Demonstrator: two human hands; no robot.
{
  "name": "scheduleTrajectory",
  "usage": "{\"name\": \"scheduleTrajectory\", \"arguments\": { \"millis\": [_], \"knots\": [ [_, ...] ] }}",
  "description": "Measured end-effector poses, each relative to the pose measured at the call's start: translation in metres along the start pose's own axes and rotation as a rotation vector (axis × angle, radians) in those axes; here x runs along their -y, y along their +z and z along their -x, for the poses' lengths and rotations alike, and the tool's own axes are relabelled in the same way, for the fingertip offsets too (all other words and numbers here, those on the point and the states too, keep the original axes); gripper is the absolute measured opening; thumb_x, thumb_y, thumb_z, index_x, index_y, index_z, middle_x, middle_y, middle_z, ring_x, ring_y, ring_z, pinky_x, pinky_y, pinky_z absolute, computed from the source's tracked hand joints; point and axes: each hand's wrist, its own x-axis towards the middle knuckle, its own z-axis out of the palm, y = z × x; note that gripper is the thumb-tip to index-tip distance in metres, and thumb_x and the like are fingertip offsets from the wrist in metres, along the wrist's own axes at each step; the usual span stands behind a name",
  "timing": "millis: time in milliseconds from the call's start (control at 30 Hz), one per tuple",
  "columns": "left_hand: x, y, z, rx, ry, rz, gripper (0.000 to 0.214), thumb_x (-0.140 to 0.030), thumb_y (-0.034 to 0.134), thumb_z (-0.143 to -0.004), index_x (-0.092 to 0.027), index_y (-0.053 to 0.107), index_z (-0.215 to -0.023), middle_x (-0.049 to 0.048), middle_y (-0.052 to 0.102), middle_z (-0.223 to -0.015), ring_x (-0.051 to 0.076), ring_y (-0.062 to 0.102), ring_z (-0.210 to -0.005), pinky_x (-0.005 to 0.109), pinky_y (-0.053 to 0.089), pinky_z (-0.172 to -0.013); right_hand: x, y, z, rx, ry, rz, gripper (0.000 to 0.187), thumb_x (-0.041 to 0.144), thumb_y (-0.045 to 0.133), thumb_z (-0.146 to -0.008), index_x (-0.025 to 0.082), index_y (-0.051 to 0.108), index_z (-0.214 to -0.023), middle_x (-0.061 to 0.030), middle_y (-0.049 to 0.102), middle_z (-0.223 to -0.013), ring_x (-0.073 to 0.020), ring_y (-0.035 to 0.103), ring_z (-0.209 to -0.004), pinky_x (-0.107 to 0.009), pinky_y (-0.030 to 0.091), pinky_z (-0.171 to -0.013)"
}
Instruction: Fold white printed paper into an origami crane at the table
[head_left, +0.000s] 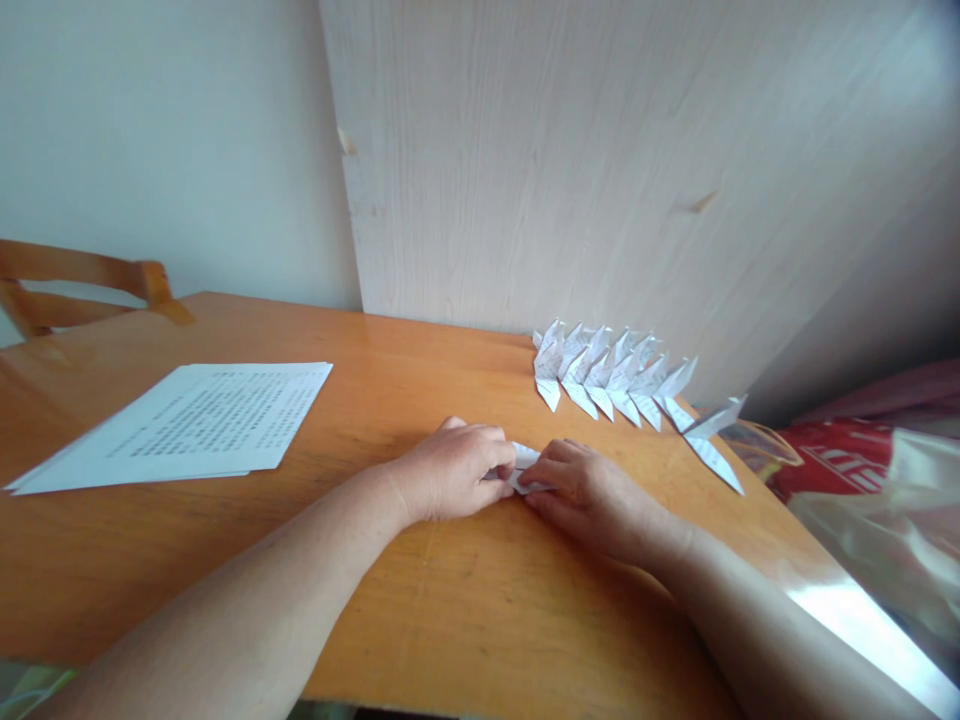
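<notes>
**Ten-odd folds lined up, one more under the fingers**

At the far left of the frame a wooden chair (90, 285) backs onto a pale wall (150, 130). Right of it a stack of printed sheets (195, 420) lies flat and unfolded on the orange desk (465, 620); judging by that, plenty of paper is left to work. In the centre the left hand (450, 470) curls narrow, its fingertips pinching down on a small folded paper (523, 468) that lies on the desk between both hands. The right hand (592, 490) meets it from the other side, fingers closed on the same piece, which is mostly hidden, so the stage of its fold cannot be told. Above and right, a row of folded paper pieces (615, 375) stands finished along a pale wooden board (600, 150) that leans behind the desk. At the right edge of the frame, off the desk, lie a red bag (840, 455) and some clear plastic
</notes>
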Motion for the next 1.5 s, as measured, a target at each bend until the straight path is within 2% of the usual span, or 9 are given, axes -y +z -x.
{"name": "scheduleTrajectory", "arguments": {
  "millis": [200,467,733,933,1067,1267,1400,1500],
  "knots": [
    [0.000,0.002,0.001,0.004,-0.034,-0.026,0.004,-0.021,0.064,-0.081,-0.024,0.066,-0.082,-0.0004,0.063,-0.089,0.018,0.058,-0.084,0.033,0.036,-0.079,-0.002,-0.001,-0.001,0.012,-0.010,-0.026,0.023,0.019,0.055,-0.094,0.028,0.073,-0.104,-0.0041,0.063,-0.090,-0.0192,0.058,-0.086,-0.033,0.045,-0.078],
    [0.002,0.003,0.002,0.001,-0.055,-0.022,0.006,-0.022,0.062,-0.080,-0.024,0.068,-0.080,0.0002,0.061,-0.088,0.018,0.058,-0.082,0.033,0.037,-0.078,-0.004,0.000,-0.001,0.014,-0.021,-0.095,0.024,0.021,0.053,-0.096,0.029,0.074,-0.104,-0.0041,0.065,-0.091,-0.0189,0.060,-0.088,-0.033,0.047,-0.080],
    [0.003,0.003,0.000,-0.007,-0.100,0.031,0.011,-0.020,0.060,-0.080,-0.023,0.069,-0.074,0.0006,0.061,-0.087,0.017,0.057,-0.080,0.031,0.038,-0.074,-0.012,0.009,-0.005,-0.021,0.104,-0.204,0.018,0.022,0.054,-0.095,0.024,0.070,-0.089,-0.0020,0.064,-0.084,-0.0163,0.061,-0.078,-0.029,0.046,-0.071],
    [0.005,0.008,-0.004,-0.019,-0.136,0.058,0.019,-0.022,0.054,-0.085,-0.020,0.062,-0.068,0.0020,0.058,-0.086,0.016,0.054,-0.076,0.028,0.037,-0.066,-0.014,0.015,-0.010,-0.061,0.229,-0.201,0.014,0.023,0.055,-0.091,0.020,0.062,-0.079,-0.0014,0.062,-0.081,-0.0153,0.058,-0.073,-0.028,0.043,-0.067],
    [0.007,0.013,-0.008,-0.018,-0.163,0.101,0.020,-0.023,0.051,-0.086,-0.019,0.059,-0.068,0.0029,0.057,-0.087,0.016,0.053,-0.076,0.027,0.039,-0.065,-0.014,0.018,-0.013,-0.080,0.286,-0.199,0.010,0.020,0.055,-0.088,0.020,0.057,-0.079,-0.0005,0.062,-0.078,-0.0151,0.056,-0.071,-0.027,0.040,-0.063],
    [0.008,0.014,-0.010,-0.009,-0.193,0.114,0.026,-0.026,0.046,-0.091,-0.019,0.056,-0.068,0.0024,0.055,-0.086,0.015,0.052,-0.075,0.027,0.040,-0.065,-0.013,0.019,-0.013,-0.085,0.297,-0.196,0.005,0.017,0.055,-0.087,0.020,0.057,-0.083,-0.0005,0.062,-0.079,-0.0150,0.054,-0.070,-0.027,0.038,-0.062],
    [0.008,0.016,-0.010,-0.022,-0.201,0.096,0.027,-0.033,0.049,-0.092,-0.019,0.057,-0.070,0.0021,0.054,-0.087,0.015,0.052,-0.075,0.027,0.040,-0.065,-0.011,0.018,-0.015,-0.076,0.310,-0.189,0.005,0.017,0.055,-0.087,0.020,0.057,-0.083,-0.0012,0.062,-0.080,-0.0152,0.054,-0.071,-0.027,0.037,-0.063],
    [0.008,0.019,-0.010,-0.030,-0.205,0.084,0.025,-0.032,0.052,-0.091,-0.019,0.057,-0.070,0.0023,0.054,-0.087,0.015,0.052,-0.075,0.027,0.040,-0.065,-0.010,0.017,-0.015,-0.074,0.319,-0.179,0.005,0.017,0.055,-0.086,0.019,0.057,-0.083,-0.0013,0.062,-0.079,-0.0153,0.054,-0.071,-0.027,0.036,-0.062]
  ]
}}
